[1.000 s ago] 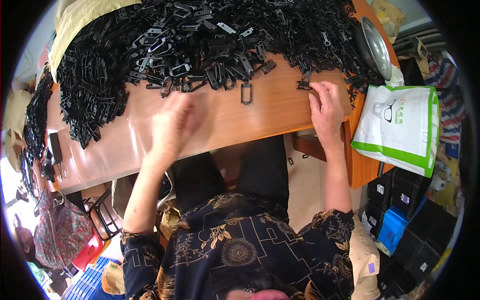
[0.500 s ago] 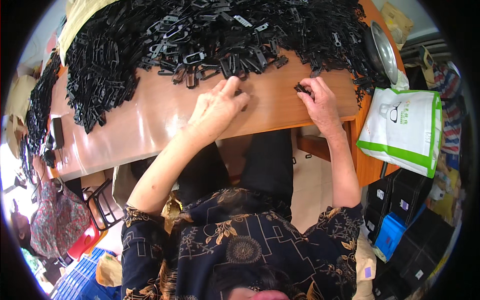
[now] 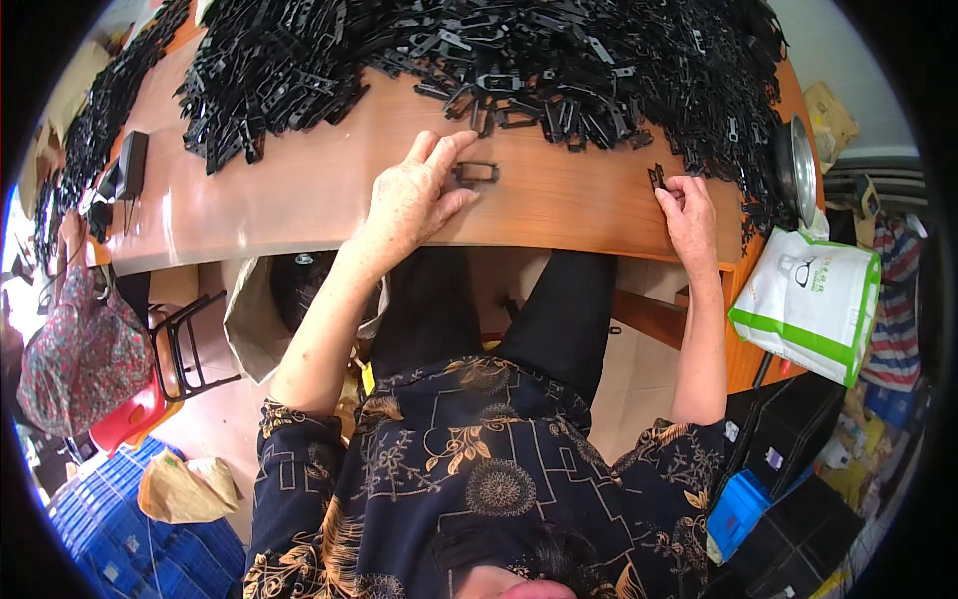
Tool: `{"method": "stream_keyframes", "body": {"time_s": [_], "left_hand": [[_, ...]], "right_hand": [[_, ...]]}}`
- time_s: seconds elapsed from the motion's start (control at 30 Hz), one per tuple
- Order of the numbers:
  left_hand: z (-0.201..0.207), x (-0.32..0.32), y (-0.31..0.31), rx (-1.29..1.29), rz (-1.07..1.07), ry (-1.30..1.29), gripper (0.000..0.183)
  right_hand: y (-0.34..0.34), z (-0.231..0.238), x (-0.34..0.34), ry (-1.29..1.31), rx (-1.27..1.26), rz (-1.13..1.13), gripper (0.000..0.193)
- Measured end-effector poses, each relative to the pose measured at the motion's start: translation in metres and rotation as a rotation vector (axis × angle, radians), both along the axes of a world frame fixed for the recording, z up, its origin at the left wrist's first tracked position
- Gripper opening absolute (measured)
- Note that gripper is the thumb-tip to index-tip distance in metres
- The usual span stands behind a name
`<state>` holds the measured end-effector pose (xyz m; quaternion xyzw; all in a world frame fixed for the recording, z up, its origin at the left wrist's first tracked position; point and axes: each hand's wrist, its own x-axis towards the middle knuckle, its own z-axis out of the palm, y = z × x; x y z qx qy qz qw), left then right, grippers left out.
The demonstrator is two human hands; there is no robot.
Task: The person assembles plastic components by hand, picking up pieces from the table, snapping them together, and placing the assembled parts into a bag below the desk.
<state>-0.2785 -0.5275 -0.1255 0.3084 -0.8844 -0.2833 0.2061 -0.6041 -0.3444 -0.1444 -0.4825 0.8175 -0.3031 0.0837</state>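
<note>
On the brown wooden table (image 3: 559, 215), a small black rectangular plastic frame (image 3: 489, 173) lies near the front edge. My left hand (image 3: 414, 200) is over the table beside it, thumb and fingers apart; the frame lies between their tips, and I cannot tell whether they touch it. Farther right, my right hand (image 3: 691, 215) pinches a narrow black plastic piece (image 3: 657, 178) between thumb and fingers. A great heap of similar black plastic pieces (image 3: 499, 60) covers the far part of the table, a few loose frames at its near edge.
A metal bowl (image 3: 801, 170) stands at the table's right end, with a white and green bag (image 3: 803, 299) nearer me. Black boxes (image 3: 788, 429) are stacked low right. At far left are a black box-shaped device (image 3: 131, 165) and another person's flowered sleeve (image 3: 85, 344).
The head view has shifted. My left hand has opened beside a black frame that now shows on the table. My right hand still pinches its piece, now farther from my left hand.
</note>
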Motion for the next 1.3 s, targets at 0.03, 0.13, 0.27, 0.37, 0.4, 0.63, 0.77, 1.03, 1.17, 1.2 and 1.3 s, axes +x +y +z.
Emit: {"method": "stream_keyframes", "body": {"time_s": [0.03,0.13,0.27,0.37,0.4,0.63,0.77,1.03,1.17,1.2,1.3], "left_hand": [[0.0,0.004,0.0,0.086,-0.019,0.041,0.041],[-0.015,0.008,-0.007,-0.089,-0.092,-0.03,0.045],[-0.021,-0.002,-0.009,-0.063,0.053,-0.007,0.043],[-0.022,-0.007,-0.01,-0.1,0.08,-0.106,0.039],[-0.02,-0.008,-0.009,-0.096,0.073,-0.12,0.038],[-0.023,-0.009,-0.005,-0.131,0.04,-0.113,0.042],[-0.021,-0.003,0.001,-0.165,0.038,0.032,0.043],[-0.028,0.002,-0.01,-0.019,0.001,0.025,0.036],[-0.03,0.001,-0.013,-0.009,0.009,0.065,0.032],[-0.029,0.001,-0.013,-0.005,0.0,0.06,0.031],[-0.031,0.002,-0.018,0.0,-0.013,0.054,0.03]], "right_hand": [[-0.002,0.003,0.006,0.004,0.003,0.013,0.017],[-0.007,0.01,0.023,0.052,0.035,0.041,0.013],[-0.013,0.005,0.041,0.289,-0.12,0.232,0.007],[-0.017,0.003,0.055,0.313,-0.199,0.281,0.009],[-0.016,0.004,0.063,0.217,-0.208,0.256,0.013],[-0.035,0.016,0.109,-0.113,-0.202,0.187,0.018],[-0.058,0.024,0.138,-0.154,-0.326,0.331,0.016],[-0.095,0.013,0.153,0.193,-0.39,0.633,0.021],[-0.103,0.006,0.151,0.282,-0.377,0.674,0.022],[-0.105,0.004,0.15,0.279,-0.374,0.68,0.022],[-0.112,0.0,0.147,0.319,-0.379,0.713,0.023]]}}
